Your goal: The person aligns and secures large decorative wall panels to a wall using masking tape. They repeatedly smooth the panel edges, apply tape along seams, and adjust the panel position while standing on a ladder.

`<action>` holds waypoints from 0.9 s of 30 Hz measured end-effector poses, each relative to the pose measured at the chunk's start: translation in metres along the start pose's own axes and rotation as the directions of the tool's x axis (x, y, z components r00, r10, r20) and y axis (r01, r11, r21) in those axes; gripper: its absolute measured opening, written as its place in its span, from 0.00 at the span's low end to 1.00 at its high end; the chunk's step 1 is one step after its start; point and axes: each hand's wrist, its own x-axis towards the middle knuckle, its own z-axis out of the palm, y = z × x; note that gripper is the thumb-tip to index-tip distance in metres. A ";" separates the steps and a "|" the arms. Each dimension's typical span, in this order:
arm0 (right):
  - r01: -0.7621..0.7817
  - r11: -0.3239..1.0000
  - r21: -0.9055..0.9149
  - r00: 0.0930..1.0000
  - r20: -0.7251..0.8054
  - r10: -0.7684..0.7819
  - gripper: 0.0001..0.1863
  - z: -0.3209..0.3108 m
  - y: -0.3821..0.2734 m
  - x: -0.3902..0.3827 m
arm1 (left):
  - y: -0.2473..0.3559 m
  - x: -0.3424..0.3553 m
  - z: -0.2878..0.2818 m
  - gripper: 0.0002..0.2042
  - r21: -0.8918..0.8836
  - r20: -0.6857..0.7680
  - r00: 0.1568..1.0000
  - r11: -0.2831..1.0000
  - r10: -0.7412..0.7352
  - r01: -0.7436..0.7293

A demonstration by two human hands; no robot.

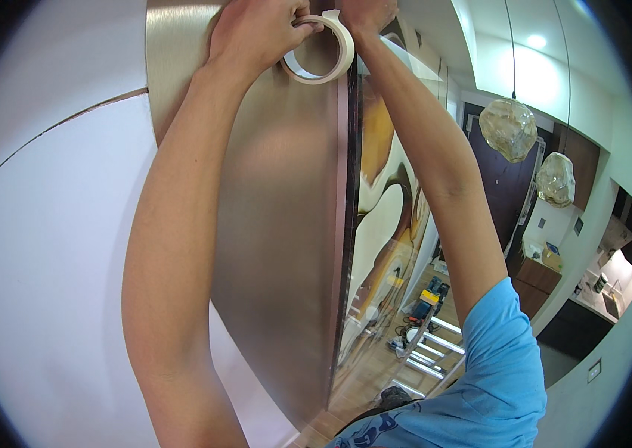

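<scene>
Both my arms reach up to the top of a brushed bronze metal panel (279, 224) on the wall. My left hand (252, 30) grips a roll of cream masking tape (327, 52), with fingers through its hole, held against the panel's upper part. My right hand (367, 13) is at the very top edge of the view, just right of the roll, fingers closed at the end of the tape near the panel's dark vertical edge (347, 224). Part of my right hand is cut off by the frame.
A white wall (47, 246) lies left of the panel. A glossy mirror-like surface (387, 216) is to its right. Two faceted pendant lamps (509, 128) hang at right. Far below are a ladder (424, 351), tools on a wooden floor and a kitchen counter (603, 295).
</scene>
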 end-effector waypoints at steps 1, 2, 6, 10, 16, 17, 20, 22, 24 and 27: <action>-0.013 1.000 0.001 1.000 0.000 0.013 0.12 0.000 0.000 0.000 | 0.000 0.000 0.000 0.10 0.003 0.001 1.000 1.000 -0.002 0.002; -0.012 1.000 -0.021 1.000 0.008 0.012 0.11 -0.001 -0.001 0.000 | 0.000 0.000 0.000 0.09 0.005 0.001 1.000 1.000 -0.004 0.004; 0.008 0.996 -0.091 0.999 0.044 -0.004 0.11 0.000 -0.001 0.001 | 0.000 0.000 -0.001 0.09 0.015 0.013 1.000 1.000 0.002 -0.002; 0.010 0.982 -0.191 0.996 0.094 0.008 0.11 0.001 -0.001 0.002 | 0.000 0.000 -0.002 0.10 0.018 0.027 1.000 1.000 0.004 -0.004; 0.037 0.982 -0.187 0.994 0.108 -0.017 0.12 0.000 0.000 0.002 | 0.003 0.001 -0.003 0.10 0.010 0.032 0.999 1.000 -0.007 0.007; 0.034 0.981 -0.193 0.994 0.104 -0.014 0.12 0.000 0.000 0.002 | 0.004 0.000 -0.003 0.10 0.005 0.032 0.999 1.000 -0.011 0.011; 0.037 0.978 -0.206 0.995 0.098 -0.017 0.13 0.001 -0.001 0.001 | 0.004 -0.003 -0.004 0.10 0.021 -0.007 0.999 0.999 0.041 -0.041; 0.055 0.975 -0.214 0.994 0.100 -0.034 0.13 0.001 0.000 0.001 | 0.004 0.000 -0.002 0.09 0.023 0.007 1.000 0.999 0.027 -0.027; 0.034 0.961 -0.273 0.995 0.100 -0.007 0.15 0.004 -0.001 0.001 | 0.002 0.001 -0.001 0.09 0.017 0.012 1.000 1.000 0.017 -0.017; -0.008 0.949 -0.314 0.998 0.064 0.029 0.17 0.011 -0.004 0.000 | -0.001 0.002 0.001 0.08 -0.003 0.004 1.000 1.000 0.024 -0.024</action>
